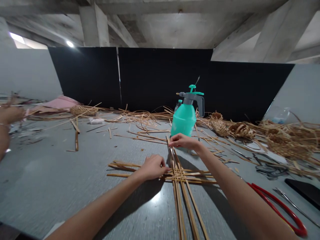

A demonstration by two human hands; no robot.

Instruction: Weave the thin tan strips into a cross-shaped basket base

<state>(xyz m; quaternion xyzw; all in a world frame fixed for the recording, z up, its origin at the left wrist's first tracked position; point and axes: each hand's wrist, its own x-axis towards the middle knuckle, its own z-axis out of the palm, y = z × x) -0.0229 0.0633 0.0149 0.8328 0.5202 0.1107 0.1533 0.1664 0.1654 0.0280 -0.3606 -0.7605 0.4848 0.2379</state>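
A cross of flat bamboo strips (185, 180) lies woven on the grey table (62, 180) in front of me. My left hand (152, 166) rests on the horizontal strips just left of the crossing, fingers curled and pinching them. My right hand (183, 141) is further away, pinching the far end of an upright strip that it lifts off the table. A teal spray bottle (185, 116) with a grey trigger stands right behind my right hand.
Loose bamboo strips and small half-woven baskets (220, 126) litter the table's far side. Red-handled shears (280, 210), a dark flat object (305, 191) and metal tools lie at right. Another person's arm (6, 123) shows at the left edge. A black panel backs the table.
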